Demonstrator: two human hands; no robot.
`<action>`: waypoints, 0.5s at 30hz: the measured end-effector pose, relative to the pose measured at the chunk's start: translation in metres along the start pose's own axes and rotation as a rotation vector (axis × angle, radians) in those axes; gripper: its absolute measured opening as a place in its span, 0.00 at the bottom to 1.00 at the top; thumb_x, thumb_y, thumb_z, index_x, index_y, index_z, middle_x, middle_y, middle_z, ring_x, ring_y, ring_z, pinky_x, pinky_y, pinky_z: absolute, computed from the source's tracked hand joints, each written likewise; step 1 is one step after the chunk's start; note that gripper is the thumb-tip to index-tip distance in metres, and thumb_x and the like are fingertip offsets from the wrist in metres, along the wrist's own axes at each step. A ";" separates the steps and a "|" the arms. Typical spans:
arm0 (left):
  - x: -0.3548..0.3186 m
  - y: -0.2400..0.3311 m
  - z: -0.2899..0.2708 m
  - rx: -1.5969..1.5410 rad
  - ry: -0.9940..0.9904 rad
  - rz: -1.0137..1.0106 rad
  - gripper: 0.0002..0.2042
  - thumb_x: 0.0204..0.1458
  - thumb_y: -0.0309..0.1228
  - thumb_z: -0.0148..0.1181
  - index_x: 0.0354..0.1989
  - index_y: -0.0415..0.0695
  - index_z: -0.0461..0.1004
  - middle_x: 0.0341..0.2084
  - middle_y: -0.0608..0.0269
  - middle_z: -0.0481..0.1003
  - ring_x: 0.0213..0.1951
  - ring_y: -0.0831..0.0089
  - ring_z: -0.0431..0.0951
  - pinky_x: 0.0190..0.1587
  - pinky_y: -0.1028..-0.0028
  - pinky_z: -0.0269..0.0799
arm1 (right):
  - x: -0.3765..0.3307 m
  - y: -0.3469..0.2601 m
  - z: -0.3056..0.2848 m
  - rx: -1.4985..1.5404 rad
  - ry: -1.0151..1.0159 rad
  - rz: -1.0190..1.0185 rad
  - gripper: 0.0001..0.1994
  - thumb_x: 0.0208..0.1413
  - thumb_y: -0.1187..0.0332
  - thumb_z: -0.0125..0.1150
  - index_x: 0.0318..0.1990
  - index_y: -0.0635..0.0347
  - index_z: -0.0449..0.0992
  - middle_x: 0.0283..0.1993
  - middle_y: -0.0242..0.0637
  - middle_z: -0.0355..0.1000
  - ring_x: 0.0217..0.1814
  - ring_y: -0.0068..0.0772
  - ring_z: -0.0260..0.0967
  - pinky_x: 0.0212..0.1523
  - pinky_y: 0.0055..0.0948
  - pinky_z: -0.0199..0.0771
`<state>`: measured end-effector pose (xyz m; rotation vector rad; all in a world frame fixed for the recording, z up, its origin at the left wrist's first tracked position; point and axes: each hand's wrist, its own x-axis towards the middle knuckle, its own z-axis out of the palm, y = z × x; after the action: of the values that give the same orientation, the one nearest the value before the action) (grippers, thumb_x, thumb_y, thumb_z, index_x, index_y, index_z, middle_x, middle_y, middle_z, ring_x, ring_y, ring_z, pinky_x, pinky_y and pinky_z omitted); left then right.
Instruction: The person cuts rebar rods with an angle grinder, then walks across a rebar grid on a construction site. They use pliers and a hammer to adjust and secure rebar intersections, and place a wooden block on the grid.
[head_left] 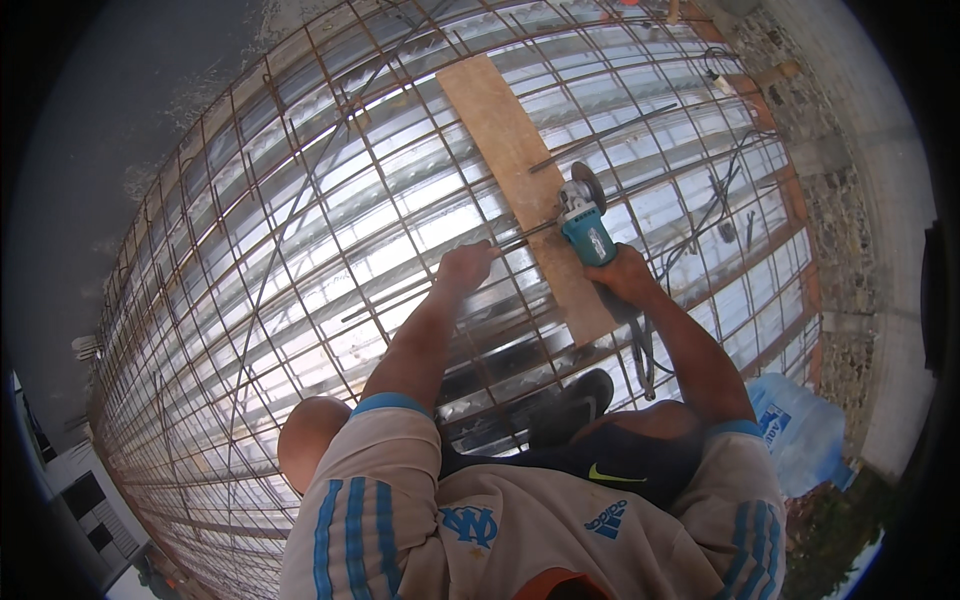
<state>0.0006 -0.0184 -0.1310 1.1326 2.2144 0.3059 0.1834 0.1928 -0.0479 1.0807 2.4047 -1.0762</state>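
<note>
My right hand (622,276) is closed around the rear of a teal angle grinder (588,238). The grinder's metal head and dark round disc (588,180) point away from me. To the left, my left hand (467,267) is wrapped round a thin steel rebar (522,238). That bar reaches right across a tan wooden board (505,135) to beside the grinder's head. I cannot tell whether the disc touches the bar. The board lies on the rebar mesh (375,165), running from the far side toward my feet.
Under the mesh spreads shiny corrugated metal decking (440,225). Dark cables (700,215) trail over the mesh at the right. A rough stone wall (835,200) borders the right side. A blue water jug (800,435) stands at lower right. My dark shoe (585,395) is below the board.
</note>
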 end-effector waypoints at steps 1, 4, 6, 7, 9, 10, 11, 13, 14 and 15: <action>0.002 -0.001 0.002 -0.016 -0.014 -0.030 0.19 0.56 0.45 0.38 0.39 0.44 0.70 0.31 0.49 0.74 0.38 0.53 0.74 0.41 0.57 0.67 | 0.000 0.000 0.000 -0.002 0.005 0.000 0.31 0.30 0.48 0.63 0.34 0.72 0.72 0.33 0.56 0.71 0.38 0.50 0.71 0.40 0.37 0.70; 0.004 -0.006 0.008 -0.056 -0.031 -0.097 0.20 0.55 0.47 0.37 0.41 0.46 0.69 0.32 0.50 0.74 0.39 0.53 0.73 0.42 0.57 0.65 | 0.004 0.000 0.002 -0.021 -0.008 -0.007 0.32 0.30 0.48 0.63 0.34 0.73 0.72 0.34 0.56 0.71 0.39 0.49 0.71 0.40 0.37 0.70; 0.003 -0.003 0.006 -0.073 -0.030 -0.089 0.20 0.56 0.47 0.37 0.41 0.45 0.70 0.32 0.50 0.74 0.39 0.53 0.73 0.42 0.57 0.65 | 0.004 0.004 0.002 -0.019 -0.002 0.012 0.32 0.30 0.48 0.63 0.35 0.73 0.72 0.35 0.55 0.71 0.39 0.48 0.71 0.40 0.37 0.70; 0.003 -0.001 0.005 -0.075 -0.027 -0.087 0.20 0.56 0.47 0.37 0.41 0.45 0.70 0.32 0.50 0.74 0.39 0.53 0.73 0.42 0.57 0.65 | 0.003 0.005 0.002 -0.019 0.001 0.022 0.32 0.30 0.48 0.63 0.35 0.73 0.72 0.35 0.55 0.71 0.40 0.48 0.71 0.40 0.36 0.70; 0.003 -0.001 0.003 -0.078 -0.022 -0.097 0.20 0.56 0.47 0.37 0.40 0.45 0.70 0.32 0.49 0.74 0.39 0.53 0.73 0.42 0.57 0.65 | -0.001 0.000 0.000 -0.003 -0.020 0.059 0.32 0.30 0.49 0.64 0.36 0.73 0.72 0.35 0.55 0.71 0.40 0.48 0.71 0.40 0.36 0.70; 0.003 -0.002 0.004 -0.082 -0.014 -0.084 0.20 0.56 0.46 0.37 0.40 0.45 0.70 0.32 0.49 0.74 0.39 0.53 0.73 0.41 0.57 0.65 | -0.003 -0.003 -0.002 0.005 -0.030 0.078 0.32 0.30 0.49 0.64 0.36 0.73 0.71 0.36 0.54 0.71 0.40 0.48 0.71 0.40 0.36 0.70; 0.003 -0.003 0.005 -0.085 -0.006 -0.070 0.20 0.56 0.46 0.36 0.40 0.45 0.70 0.32 0.48 0.74 0.39 0.53 0.73 0.41 0.57 0.65 | -0.006 -0.005 -0.002 -0.004 -0.013 0.063 0.31 0.31 0.49 0.64 0.35 0.72 0.72 0.34 0.52 0.72 0.38 0.46 0.71 0.39 0.35 0.70; 0.002 -0.005 0.006 -0.085 0.003 -0.060 0.20 0.56 0.46 0.36 0.39 0.44 0.70 0.31 0.48 0.74 0.38 0.52 0.73 0.41 0.57 0.65 | -0.009 -0.009 -0.003 -0.022 0.021 0.030 0.27 0.33 0.51 0.63 0.34 0.68 0.73 0.30 0.48 0.73 0.34 0.41 0.72 0.36 0.34 0.70; 0.002 -0.005 0.007 -0.082 0.003 -0.061 0.20 0.56 0.46 0.37 0.39 0.44 0.70 0.31 0.48 0.74 0.38 0.52 0.73 0.41 0.57 0.65 | -0.009 -0.008 -0.003 -0.024 0.020 0.022 0.27 0.32 0.51 0.63 0.34 0.68 0.73 0.30 0.48 0.73 0.34 0.41 0.72 0.37 0.34 0.70; 0.002 -0.004 0.007 -0.079 0.003 -0.063 0.20 0.56 0.45 0.37 0.38 0.44 0.70 0.31 0.48 0.74 0.38 0.52 0.73 0.41 0.57 0.65 | -0.008 -0.007 -0.003 -0.026 0.019 0.014 0.27 0.32 0.51 0.63 0.34 0.68 0.73 0.30 0.48 0.73 0.34 0.42 0.72 0.37 0.34 0.69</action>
<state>0.0013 -0.0201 -0.1393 1.0191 2.2158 0.3658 0.1841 0.1878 -0.0383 1.1028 2.4150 -1.0322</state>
